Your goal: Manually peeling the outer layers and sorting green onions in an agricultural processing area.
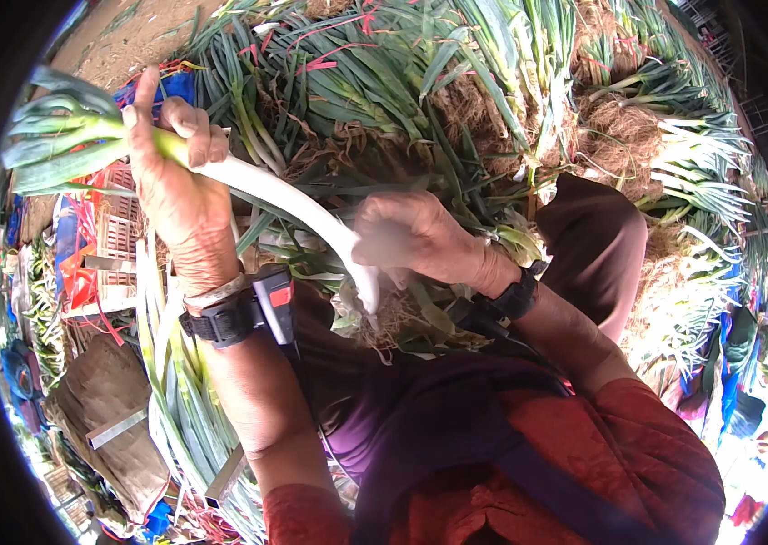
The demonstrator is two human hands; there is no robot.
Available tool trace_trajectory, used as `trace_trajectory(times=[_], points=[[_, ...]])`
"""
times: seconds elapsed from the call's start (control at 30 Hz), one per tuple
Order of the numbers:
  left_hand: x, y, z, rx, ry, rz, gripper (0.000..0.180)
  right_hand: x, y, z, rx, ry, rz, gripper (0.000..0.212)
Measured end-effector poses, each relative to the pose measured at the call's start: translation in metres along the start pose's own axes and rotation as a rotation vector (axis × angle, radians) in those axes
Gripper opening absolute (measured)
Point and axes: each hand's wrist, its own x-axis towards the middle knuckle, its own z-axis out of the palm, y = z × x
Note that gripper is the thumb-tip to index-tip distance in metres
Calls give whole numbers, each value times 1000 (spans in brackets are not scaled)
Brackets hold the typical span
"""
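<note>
A leek (284, 195) with a long white shaft slants across the view, its green leaves at the upper left and its root end low in the middle. My left hand (177, 173) is wrapped round it where the green turns white, with one finger pointing up. Beside the lower shaft, my right hand (425, 236) is curled closed. A grey blur covers its fingertips, so what they pinch, and whether they touch the shaft, is unclear. Dry roots and trimmings (393, 318) lie beneath the root end.
Bundles of leeks (357, 86), some with red ties, are heaped ahead. Brown root clumps (620, 136) face me at the right. A crate (119, 213) with red strips stands at the left, near brown sacking (111, 418). More long leeks (189, 400) lie beside my left forearm; my bent knee (598, 245) is at the right.
</note>
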Motion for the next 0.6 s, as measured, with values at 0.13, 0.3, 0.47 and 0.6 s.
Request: trace_trajectory(times=[0.13,0.3,0.47,0.6], points=[[-3,-15,16,320,297,92,50,5,18,10,-725,235,-546,21],[0,-11,20,439,412,140,56,-9,16,26,-334,231,-346,19],[-2,-4,13,268,272,140,61,-7,19,5,-193,261,-261,21],[-4,0,7,246,323,161,53,3,27,16,-803,386,-232,29]])
